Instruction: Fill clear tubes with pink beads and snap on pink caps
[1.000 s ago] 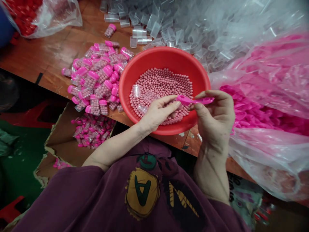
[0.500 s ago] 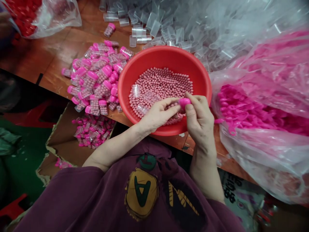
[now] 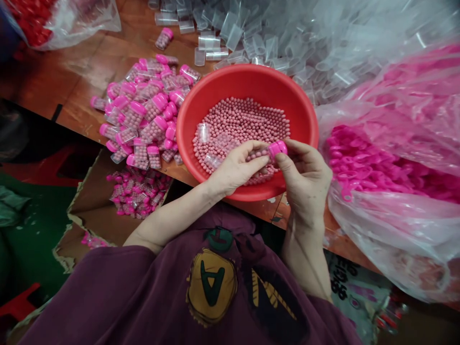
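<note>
My right hand (image 3: 305,184) pinches a bright pink plastic cap (image 3: 278,149) between thumb and fingers. The cap's tail is hidden in that hand. My left hand (image 3: 237,167) is curled over the red plastic basin (image 3: 247,74) and holds a small clear tube, mostly hidden by the fingers, with its end at the cap. Below both hands, pink beads (image 3: 240,122) fill the basin floor, and a loose clear tube (image 3: 203,132) lies among them. Capped tubes of pink beads (image 3: 143,115) lie heaped left of the basin.
Loose clear tubes (image 3: 215,48) spread behind the basin. A plastic bag of pink caps (image 3: 362,163) lies to the right, and a bag of red caps (image 3: 32,19) at top left. Below the wooden table edge (image 3: 108,136), a cardboard box (image 3: 89,215) holds more filled tubes (image 3: 138,194).
My right hand has moved left, bringing the pink cap from a flat hold beside the basin's right rim to my left fingertips. My left hand has barely moved.
</note>
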{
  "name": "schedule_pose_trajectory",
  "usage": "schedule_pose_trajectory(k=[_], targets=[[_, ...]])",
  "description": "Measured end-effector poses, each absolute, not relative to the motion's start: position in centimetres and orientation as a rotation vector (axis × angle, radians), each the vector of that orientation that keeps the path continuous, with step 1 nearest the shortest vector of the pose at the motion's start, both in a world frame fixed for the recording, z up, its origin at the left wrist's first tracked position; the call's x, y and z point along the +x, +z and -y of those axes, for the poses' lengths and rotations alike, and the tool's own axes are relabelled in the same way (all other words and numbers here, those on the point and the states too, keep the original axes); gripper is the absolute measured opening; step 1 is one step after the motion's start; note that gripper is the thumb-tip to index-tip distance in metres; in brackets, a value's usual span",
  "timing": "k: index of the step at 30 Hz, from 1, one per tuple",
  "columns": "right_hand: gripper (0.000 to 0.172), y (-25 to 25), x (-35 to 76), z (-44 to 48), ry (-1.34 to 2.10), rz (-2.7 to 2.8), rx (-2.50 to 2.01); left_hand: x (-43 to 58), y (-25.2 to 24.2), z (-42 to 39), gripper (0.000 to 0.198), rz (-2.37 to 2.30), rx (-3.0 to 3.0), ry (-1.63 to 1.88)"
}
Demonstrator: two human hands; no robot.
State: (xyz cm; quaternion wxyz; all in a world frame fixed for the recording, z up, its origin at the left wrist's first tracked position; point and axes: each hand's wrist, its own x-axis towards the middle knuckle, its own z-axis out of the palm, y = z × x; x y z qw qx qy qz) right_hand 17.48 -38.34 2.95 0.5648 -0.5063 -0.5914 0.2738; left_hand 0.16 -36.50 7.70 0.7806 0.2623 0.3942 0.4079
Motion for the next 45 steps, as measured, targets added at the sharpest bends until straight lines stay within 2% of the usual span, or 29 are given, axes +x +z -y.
schedule_pose_trajectory(k=[4,10,17,21,27,30,33,36,37,41,45], targets=[[0.025,3.8,17.2,38.8,0.509,1.538,-1.287,0.3,7.3,36.4,0.013,-0.858,0.559,0.897],[0.058,3.8,17.6,38.9,0.341,1.893,-1.264,0.4,6.3,36.0,0.016,-0.955,0.600,0.995],[0.028,4.2,17.4,38.8,0.492,1.605,-1.298,0.1,5.8,36.1,0.016,-0.865,0.604,0.934],[0.023,4.6,16.8,39.1,0.448,1.578,-1.266,0.2,5.6,36.2,0.017,-0.878,0.649,0.951],[0.024,4.3,17.2,38.8,0.688,1.455,-1.284,0.1,6.1,36.3,0.014,-0.897,0.630,0.914],[0.024,4.4,17.6,38.7,0.695,1.487,-1.309,0.2,6.2,36.3,0.014,-0.897,0.612,0.916],[0.038,4.6,17.6,38.8,0.584,1.733,-1.329,0.2,5.9,36.2,0.014,-0.943,0.613,0.979],[0.076,4.2,16.7,39.1,0.360,2.013,-1.390,0.2,5.6,35.9,0.017,-0.976,0.595,1.016],[0.083,4.0,16.3,39.1,0.272,2.058,-1.426,0.2,5.5,35.9,0.020,-0.975,0.589,1.013],[0.076,3.0,14.9,39.1,0.046,2.064,-1.576,0.2,5.6,35.7,0.031,-0.957,0.564,1.017],[0.074,2.5,15.0,39.1,-0.067,2.044,-1.507,0.3,6.1,36.0,0.032,-0.936,0.543,0.988]])
